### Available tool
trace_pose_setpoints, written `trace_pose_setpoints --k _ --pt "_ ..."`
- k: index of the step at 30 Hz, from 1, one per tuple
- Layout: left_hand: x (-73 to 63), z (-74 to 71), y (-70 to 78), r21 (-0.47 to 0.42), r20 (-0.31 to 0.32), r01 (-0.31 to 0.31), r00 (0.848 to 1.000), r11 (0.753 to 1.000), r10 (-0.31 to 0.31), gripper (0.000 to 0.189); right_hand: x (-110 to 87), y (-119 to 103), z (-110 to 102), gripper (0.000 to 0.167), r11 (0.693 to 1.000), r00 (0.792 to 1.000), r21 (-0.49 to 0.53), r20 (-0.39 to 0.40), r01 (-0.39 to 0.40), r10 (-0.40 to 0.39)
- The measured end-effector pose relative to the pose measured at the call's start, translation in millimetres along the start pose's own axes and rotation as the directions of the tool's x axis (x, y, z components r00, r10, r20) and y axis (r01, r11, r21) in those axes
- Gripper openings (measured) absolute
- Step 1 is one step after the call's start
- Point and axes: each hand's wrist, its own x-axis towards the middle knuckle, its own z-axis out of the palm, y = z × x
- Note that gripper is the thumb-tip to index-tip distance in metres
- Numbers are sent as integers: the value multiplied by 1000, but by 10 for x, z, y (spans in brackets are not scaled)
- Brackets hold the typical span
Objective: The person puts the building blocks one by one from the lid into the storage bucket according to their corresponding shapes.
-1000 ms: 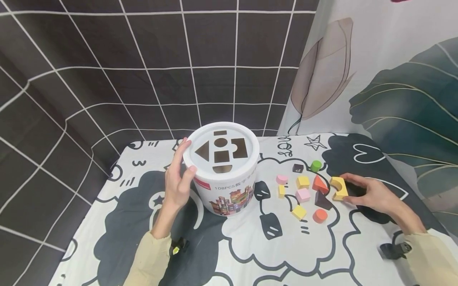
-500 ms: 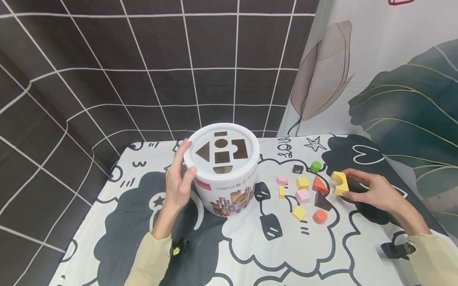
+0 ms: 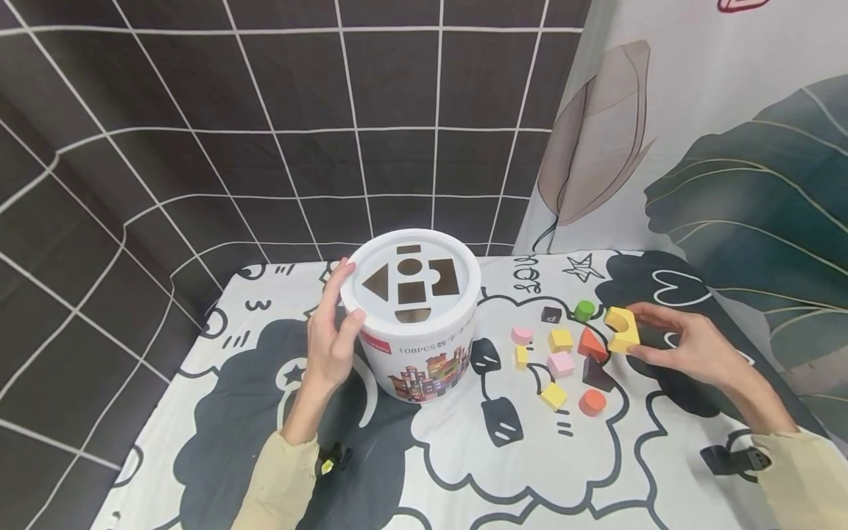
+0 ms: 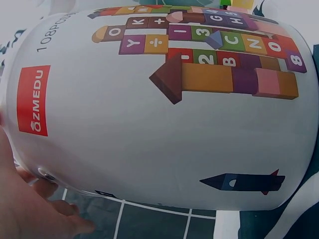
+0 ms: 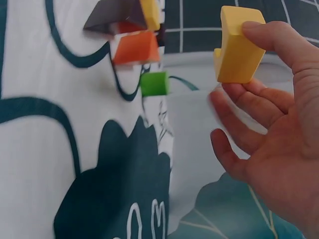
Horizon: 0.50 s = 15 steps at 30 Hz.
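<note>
In the head view, my right hand pinches a yellow arch block with a half-round notch between thumb and fingers. The right wrist view shows the thumb on one face of this block and fingertips at its lower end. My left hand rests against the side and lid rim of a white bucket, its fingers extended along the rim and thumb at the near side. The bucket's lid has triangular, round, square, notched and other cut-outs.
Right of the bucket lie several loose blocks: a green cylinder, red triangle, dark triangle, orange cylinder, pink block and yellow block. A gridded dark cloth hangs behind the patterned tablecloth.
My right hand has raised the yellow arch block and moved it slightly back and left, turning it on the way. My left hand and the bucket stay in place.
</note>
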Motion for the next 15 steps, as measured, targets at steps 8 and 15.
trace_pose_setpoints --k 8,15 --pt "2 -3 9 -3 0 7 1000 1000 -7 61 45 -209 -50 72 999 999 6 2 48 -48" --pt "-7 -2 -5 -12 6 4 1000 1000 -4 62 103 -366 -95 70 997 997 23 -4 72 -72"
